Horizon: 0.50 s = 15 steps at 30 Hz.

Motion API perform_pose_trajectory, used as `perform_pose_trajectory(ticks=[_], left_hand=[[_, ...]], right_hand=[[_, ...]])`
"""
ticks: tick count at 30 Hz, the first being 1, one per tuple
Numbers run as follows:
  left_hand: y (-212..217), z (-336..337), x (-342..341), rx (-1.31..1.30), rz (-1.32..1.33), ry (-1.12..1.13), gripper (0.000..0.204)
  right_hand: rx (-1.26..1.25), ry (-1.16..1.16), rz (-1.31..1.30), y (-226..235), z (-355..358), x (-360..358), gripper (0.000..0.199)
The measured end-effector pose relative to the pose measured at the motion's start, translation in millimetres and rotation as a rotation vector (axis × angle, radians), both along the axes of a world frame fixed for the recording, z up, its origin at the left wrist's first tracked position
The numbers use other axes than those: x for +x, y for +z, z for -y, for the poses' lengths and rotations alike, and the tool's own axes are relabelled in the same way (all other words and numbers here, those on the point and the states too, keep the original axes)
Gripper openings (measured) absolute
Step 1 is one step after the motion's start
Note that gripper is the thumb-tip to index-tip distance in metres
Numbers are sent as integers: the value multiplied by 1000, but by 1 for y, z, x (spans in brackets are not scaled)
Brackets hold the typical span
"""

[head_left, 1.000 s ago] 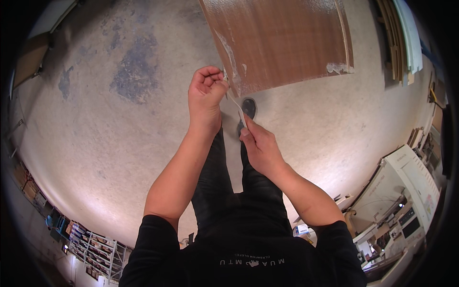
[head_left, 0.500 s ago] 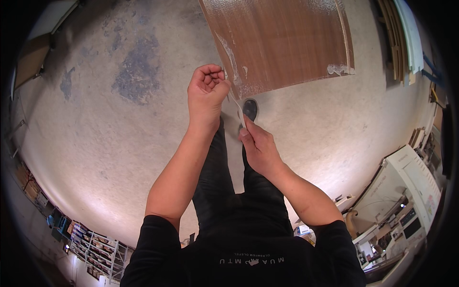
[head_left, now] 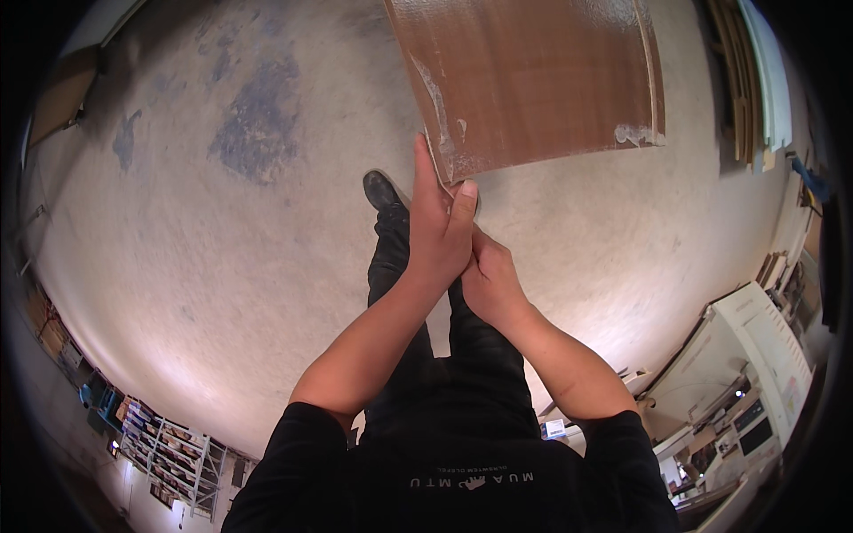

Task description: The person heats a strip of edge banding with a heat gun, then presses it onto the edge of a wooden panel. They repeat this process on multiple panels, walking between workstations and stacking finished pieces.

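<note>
A brown wood-grain panel (head_left: 542, 89) wrapped in clear plastic film is in front of me, with its near left corner closest to my hands. My left hand (head_left: 437, 218) has its fingers stretched out along the panel's left edge, with the thumb beside that corner. A thin pale strip (head_left: 436, 163) runs by this edge and passes between the fingers and thumb. Just below and to the right, my right hand (head_left: 490, 280) is closed, its thumb pressed against the fingers. The left hand hides most of what the right one grips.
Bare concrete floor (head_left: 267, 293) with a worn bluish patch (head_left: 258, 124) stretches to the left. Boards (head_left: 742, 80) lean at the far right. A large white machine (head_left: 755, 346) stands at the lower right, and a loaded rack (head_left: 169, 453) at the lower left. My shoe (head_left: 380, 190) is below the panel.
My left hand has gone from a curled pinch to stretched-out fingers and come down and right to the panel's corner. The right hand has hardly moved. My left shoe has come into sight.
</note>
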<state>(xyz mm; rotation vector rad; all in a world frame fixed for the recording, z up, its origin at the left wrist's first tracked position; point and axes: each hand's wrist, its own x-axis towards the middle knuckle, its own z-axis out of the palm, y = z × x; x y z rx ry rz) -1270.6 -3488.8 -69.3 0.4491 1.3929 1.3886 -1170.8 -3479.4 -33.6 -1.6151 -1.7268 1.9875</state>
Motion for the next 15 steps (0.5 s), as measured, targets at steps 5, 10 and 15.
perform_pose_trajectory(ticks=[5,10,15], left_hand=[[-2,1,-8,-43,-177,-64,69],[3,-1,-8,-78,-98,41,62],[2,-8,-24,-122,104,222,43]], right_hand=[[-19,-18,-73,1,-2,3,43],[-84,19,-52,0,-4,6,44],[-14,30,-27,3,-4,7,42]])
